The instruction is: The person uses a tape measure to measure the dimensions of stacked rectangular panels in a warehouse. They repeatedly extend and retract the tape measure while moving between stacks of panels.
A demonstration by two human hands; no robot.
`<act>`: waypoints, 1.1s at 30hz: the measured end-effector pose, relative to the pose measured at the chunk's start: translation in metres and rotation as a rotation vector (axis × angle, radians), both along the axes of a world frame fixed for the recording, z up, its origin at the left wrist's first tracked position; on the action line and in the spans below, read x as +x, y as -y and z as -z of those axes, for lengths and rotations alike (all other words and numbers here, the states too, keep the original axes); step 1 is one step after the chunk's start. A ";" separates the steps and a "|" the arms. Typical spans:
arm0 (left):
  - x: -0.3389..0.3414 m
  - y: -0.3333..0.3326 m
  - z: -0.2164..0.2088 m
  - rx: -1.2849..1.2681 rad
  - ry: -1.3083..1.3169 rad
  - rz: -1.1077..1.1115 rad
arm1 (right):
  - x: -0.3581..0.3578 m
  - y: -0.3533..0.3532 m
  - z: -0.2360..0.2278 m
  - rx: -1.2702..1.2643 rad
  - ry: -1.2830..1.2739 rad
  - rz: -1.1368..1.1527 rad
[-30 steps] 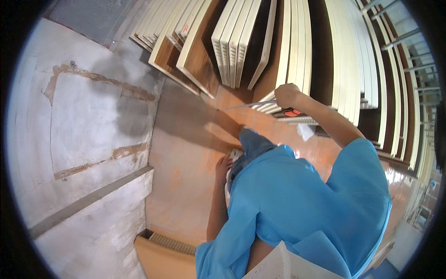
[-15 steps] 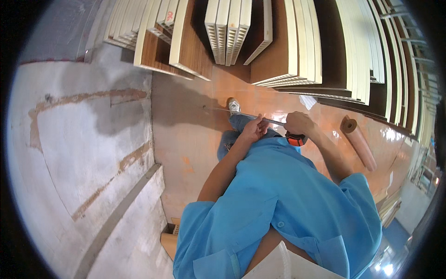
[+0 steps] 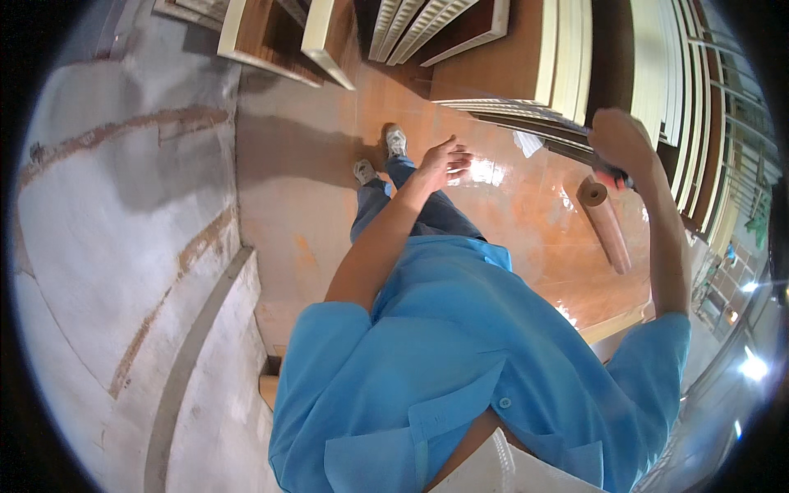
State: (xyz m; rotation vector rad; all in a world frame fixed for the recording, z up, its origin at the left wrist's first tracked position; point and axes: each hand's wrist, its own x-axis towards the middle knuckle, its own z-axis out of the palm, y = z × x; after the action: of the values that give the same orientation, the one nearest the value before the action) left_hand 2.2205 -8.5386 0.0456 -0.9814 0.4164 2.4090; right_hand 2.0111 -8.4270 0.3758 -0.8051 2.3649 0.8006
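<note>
The right hand [image 3: 622, 146], raised at the upper right of the frame, is fisted around a small dark-and-red tool [image 3: 616, 174], most of it hidden. The left hand [image 3: 444, 162] hangs spread and empty near centre. A brown roll [image 3: 606, 223] lies on the floor just below the right hand, its long axis running down-right.

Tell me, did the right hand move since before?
Yes. The right hand rose and swung right, away from the shoes, to the leaning boards.
</note>
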 end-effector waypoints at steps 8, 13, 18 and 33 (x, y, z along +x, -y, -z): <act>0.271 0.078 0.084 -0.286 0.263 -0.316 | -0.089 0.064 0.120 0.128 -0.010 -0.182; 0.432 0.095 0.084 -0.508 0.824 -0.371 | -0.137 0.076 0.140 0.039 0.050 -0.244; 0.488 0.065 0.084 -0.464 0.889 -0.470 | -0.178 0.088 0.126 0.269 0.266 -0.626; 0.289 -0.033 0.067 -0.330 0.501 -0.855 | -0.196 0.157 0.110 0.682 0.277 -0.734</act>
State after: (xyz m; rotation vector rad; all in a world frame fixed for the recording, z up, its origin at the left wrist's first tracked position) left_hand 2.5094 -8.5061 -0.0219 -2.2036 0.2278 2.6727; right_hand 1.8146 -8.5838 0.2663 -1.3557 1.3650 1.5438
